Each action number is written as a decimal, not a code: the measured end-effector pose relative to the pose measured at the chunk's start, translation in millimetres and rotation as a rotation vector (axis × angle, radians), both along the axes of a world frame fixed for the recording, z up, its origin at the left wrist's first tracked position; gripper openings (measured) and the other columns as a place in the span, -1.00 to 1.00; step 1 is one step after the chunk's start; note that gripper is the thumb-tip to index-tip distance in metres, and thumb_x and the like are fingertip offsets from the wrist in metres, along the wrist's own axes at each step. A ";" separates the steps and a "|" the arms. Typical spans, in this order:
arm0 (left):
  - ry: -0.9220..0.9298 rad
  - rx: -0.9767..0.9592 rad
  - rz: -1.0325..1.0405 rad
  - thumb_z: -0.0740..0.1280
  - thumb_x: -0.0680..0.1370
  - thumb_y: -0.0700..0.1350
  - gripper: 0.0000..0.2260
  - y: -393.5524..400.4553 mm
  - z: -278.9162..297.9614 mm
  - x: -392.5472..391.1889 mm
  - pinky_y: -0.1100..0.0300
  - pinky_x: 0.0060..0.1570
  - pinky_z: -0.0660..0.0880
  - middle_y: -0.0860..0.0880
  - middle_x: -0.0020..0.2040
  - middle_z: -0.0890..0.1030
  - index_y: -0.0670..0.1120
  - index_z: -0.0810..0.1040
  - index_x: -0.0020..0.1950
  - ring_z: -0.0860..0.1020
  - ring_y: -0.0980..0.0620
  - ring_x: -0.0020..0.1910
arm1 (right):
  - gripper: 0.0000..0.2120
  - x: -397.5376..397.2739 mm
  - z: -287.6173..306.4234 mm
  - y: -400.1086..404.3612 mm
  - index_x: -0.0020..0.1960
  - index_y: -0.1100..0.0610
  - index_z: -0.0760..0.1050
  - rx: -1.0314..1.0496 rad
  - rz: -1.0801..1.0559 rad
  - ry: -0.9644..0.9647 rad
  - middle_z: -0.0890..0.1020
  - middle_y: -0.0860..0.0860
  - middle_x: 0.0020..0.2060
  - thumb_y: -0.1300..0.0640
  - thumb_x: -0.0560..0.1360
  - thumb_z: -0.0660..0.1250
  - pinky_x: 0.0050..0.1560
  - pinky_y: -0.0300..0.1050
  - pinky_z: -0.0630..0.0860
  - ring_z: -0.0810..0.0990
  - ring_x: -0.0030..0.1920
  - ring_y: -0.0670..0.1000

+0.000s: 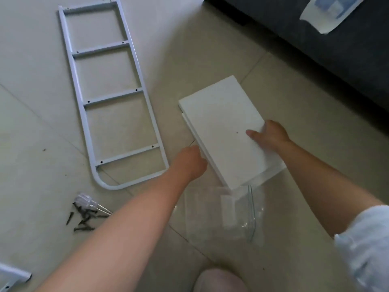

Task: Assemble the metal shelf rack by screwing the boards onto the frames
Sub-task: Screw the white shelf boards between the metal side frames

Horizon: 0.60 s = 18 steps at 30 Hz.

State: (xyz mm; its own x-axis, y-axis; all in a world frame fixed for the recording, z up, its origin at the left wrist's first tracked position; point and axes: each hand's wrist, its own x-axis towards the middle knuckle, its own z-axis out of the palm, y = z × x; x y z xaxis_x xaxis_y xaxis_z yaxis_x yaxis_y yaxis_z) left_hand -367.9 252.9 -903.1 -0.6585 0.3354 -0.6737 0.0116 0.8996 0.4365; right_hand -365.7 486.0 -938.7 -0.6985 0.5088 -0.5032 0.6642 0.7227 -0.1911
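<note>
Both hands clamped on the top board point(221, 123) of the floor stack, right hand point(269, 134) thumb-on-top at its far long edge, left hand point(190, 163) curled round the near one; probably stiff, light, slick, so best gripped by edges, frame point(109, 98) just left.

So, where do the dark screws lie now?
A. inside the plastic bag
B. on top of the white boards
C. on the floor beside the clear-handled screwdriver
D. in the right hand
C: the dark screws lie loose on the tiled floor, at the clear-handled screwdriver, left of the left hand and away from the boards.
</note>
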 end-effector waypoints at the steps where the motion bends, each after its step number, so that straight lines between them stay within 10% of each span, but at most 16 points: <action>1: -0.024 0.033 0.047 0.14 0.61 -0.13 -0.66 10.2 -2.8 0.0 0.17 0.13 0.33 -0.23 0.30 0.44 -0.28 0.33 0.32 0.41 -0.14 0.27 | -0.32 -1.9 -2.4 2.8 0.29 0.32 0.34 -0.011 0.000 0.016 0.45 0.23 0.26 -0.19 0.42 0.33 0.15 -0.06 0.39 0.45 0.24 0.20; 8: -0.056 0.146 0.357 0.22 0.55 -0.19 -0.83 43.7 -22.9 5.2 0.32 -0.32 0.23 -0.10 -0.11 0.46 -0.29 0.43 0.05 0.45 -0.07 -0.09 | -0.48 -6.4 -8.5 15.1 0.14 0.32 0.48 -0.091 -0.091 0.142 0.55 0.22 0.14 -0.11 0.46 0.33 0.13 -0.04 0.41 0.51 0.15 0.20; 12: -0.099 0.188 0.515 0.23 0.53 -0.22 -0.77 46.9 -27.3 0.9 0.23 -0.38 0.27 0.00 -0.35 0.32 -0.15 0.30 -0.32 0.35 0.05 -0.35 | -0.53 -5.3 -3.2 9.2 0.02 0.26 0.48 -0.016 -0.125 0.150 0.55 0.18 0.03 -0.17 0.46 0.27 0.10 0.03 0.42 0.51 0.12 0.24; 18: -0.334 0.409 0.847 0.36 0.44 -0.14 -0.75 41.9 -31.2 -4.1 0.17 -0.15 0.32 -0.02 -0.32 0.32 -0.10 0.31 -0.32 0.30 0.06 -0.36 | -0.62 -11.9 43.2 -3.8 -0.24 0.18 0.34 -0.013 -0.155 0.357 0.50 0.15 -0.19 -0.14 0.52 0.21 -0.15 -0.09 0.32 0.51 -0.05 0.14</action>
State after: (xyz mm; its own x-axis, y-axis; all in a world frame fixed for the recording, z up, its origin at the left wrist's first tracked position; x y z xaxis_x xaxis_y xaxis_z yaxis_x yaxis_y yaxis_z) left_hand -372.0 294.8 -934.3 -0.5855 0.0907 -0.8056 -0.7441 0.3341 0.5785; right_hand -377.7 482.2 -895.5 -0.7465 0.6169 -0.2494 0.6550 0.6153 -0.4385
